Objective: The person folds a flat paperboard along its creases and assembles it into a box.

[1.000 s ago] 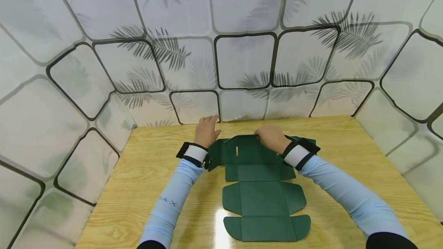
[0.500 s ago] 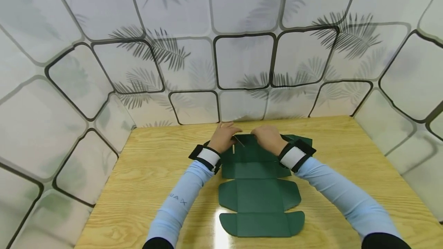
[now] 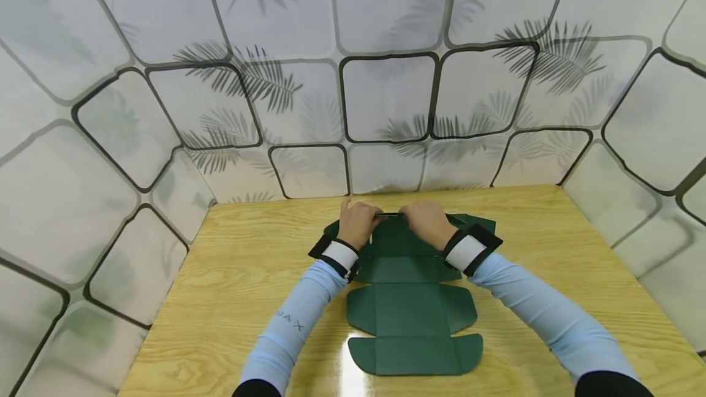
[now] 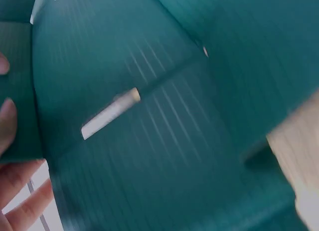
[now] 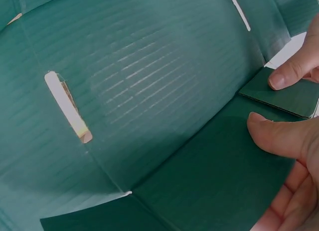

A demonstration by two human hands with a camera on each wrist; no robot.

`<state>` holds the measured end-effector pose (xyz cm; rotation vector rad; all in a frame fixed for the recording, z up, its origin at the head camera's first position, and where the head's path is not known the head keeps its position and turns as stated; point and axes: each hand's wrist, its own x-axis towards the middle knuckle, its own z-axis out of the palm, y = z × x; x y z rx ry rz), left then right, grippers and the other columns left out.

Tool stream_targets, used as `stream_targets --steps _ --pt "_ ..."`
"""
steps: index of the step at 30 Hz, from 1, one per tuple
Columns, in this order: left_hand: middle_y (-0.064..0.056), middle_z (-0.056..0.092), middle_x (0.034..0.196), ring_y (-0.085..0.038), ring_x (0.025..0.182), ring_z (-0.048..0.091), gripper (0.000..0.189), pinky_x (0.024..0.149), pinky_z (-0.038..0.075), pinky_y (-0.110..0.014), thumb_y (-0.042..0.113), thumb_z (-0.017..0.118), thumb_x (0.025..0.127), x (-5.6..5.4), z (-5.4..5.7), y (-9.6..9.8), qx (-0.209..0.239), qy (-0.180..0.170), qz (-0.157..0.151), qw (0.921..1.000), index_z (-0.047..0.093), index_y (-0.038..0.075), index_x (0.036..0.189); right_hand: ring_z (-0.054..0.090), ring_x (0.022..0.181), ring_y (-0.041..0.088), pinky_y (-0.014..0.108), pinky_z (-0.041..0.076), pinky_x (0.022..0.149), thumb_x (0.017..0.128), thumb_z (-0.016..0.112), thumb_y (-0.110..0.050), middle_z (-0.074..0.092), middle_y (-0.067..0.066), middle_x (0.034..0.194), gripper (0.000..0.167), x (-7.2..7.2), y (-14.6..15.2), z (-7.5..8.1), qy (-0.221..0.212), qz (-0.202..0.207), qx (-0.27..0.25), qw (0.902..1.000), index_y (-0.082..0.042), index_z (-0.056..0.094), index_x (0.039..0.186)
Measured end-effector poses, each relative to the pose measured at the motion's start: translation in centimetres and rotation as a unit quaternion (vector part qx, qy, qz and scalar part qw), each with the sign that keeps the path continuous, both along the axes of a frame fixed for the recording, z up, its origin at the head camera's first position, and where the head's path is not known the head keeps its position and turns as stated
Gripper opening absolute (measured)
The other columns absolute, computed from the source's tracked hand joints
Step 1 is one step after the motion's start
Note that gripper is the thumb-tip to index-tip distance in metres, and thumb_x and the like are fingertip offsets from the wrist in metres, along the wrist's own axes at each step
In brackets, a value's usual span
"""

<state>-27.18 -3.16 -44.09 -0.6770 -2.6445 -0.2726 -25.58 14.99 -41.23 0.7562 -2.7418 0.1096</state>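
Observation:
An unfolded green cardboard box point(image 3: 410, 308) lies on the table, its far panel raised toward the wall. Both hands meet at that panel's top edge. My left hand point(image 3: 358, 223) pinches a small folded flap point(image 5: 279, 94) there, thumb on its face in the right wrist view. Close beside it, my right hand point(image 3: 427, 222) grips the neighbouring dark green flap point(image 5: 209, 161), with the thumb in front and fingers behind. A pale slot point(image 4: 109, 115) cuts through the cardboard in the left wrist view; two slots show in the right wrist view. The hands hide part of the far edge.
The box lies on a light wood table point(image 3: 248, 274). Behind it and along both sides stand walls covered in patterned sheeting point(image 3: 391, 97). Side flaps point(image 3: 480, 222) stick out at the box's far right. Light glares on the table near the front.
The left hand has moved right and in from the far left, and now pinches a flap beside the right hand. The box has shifted slightly left and away. The right hand keeps its grip.

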Motion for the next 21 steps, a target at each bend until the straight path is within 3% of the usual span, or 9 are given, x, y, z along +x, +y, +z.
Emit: stream_targets --steps 6,11,16,18,21 --pt "0.009 0.075 0.089 -0.014 0.099 0.065 0.022 0.105 0.038 -0.048 0.04 0.064 0.089 0.3 -0.1 0.3 -0.004 0.019 0.025 0.9995 0.078 0.025 0.095 0.059 0.054 0.021 0.033 0.048 0.047 0.089 0.065 -0.005 0.07 0.009 0.074 0.013 -0.1 0.1 0.1 0.001 -0.008 0.002 1.0 -0.009 0.076 0.096" --pt "0.008 0.075 0.09 -0.014 0.102 0.065 0.023 0.105 0.038 -0.049 0.041 0.065 0.087 0.3 -0.1 0.2 -0.001 0.017 0.01 0.9998 0.078 0.024 0.097 0.057 0.052 0.02 0.031 0.047 0.046 0.088 0.067 -0.004 0.069 0.01 0.072 0.012 0.0 0.2 0.0 0.003 -0.006 0.006 1.0 -0.008 0.075 0.095" --pt "0.001 0.07 0.115 -0.023 0.127 0.052 0.034 0.109 0.029 -0.06 0.036 0.073 0.083 0.8 0.0 -0.6 -0.001 -0.006 -0.003 1.0 0.071 0.02 0.113 0.06 0.055 0.021 0.032 0.049 0.049 0.087 0.066 -0.001 0.07 0.01 0.074 0.012 0.0 0.4 0.0 0.015 0.002 0.003 0.9999 -0.007 0.075 0.094" --pt "-0.003 0.065 0.124 -0.028 0.134 0.044 0.04 0.109 0.027 -0.064 0.032 0.077 0.082 1.5 -0.2 -1.0 0.003 0.013 -0.001 0.9999 0.067 0.018 0.118 0.062 0.057 0.022 0.033 0.051 0.052 0.087 0.067 -0.001 0.072 0.01 0.076 0.013 0.0 0.6 -0.1 0.014 0.001 -0.002 0.9999 -0.006 0.075 0.094" --pt "-0.006 0.064 0.116 -0.028 0.124 0.051 0.031 0.104 0.039 -0.054 0.027 0.078 0.082 2.7 -1.0 -1.8 0.021 0.093 -0.003 0.9954 0.066 0.015 0.109 0.063 0.058 0.022 0.035 0.053 0.055 0.087 0.067 -0.001 0.072 0.011 0.078 0.013 0.0 0.8 -0.1 0.006 -0.001 -0.009 0.9999 -0.006 0.075 0.095"
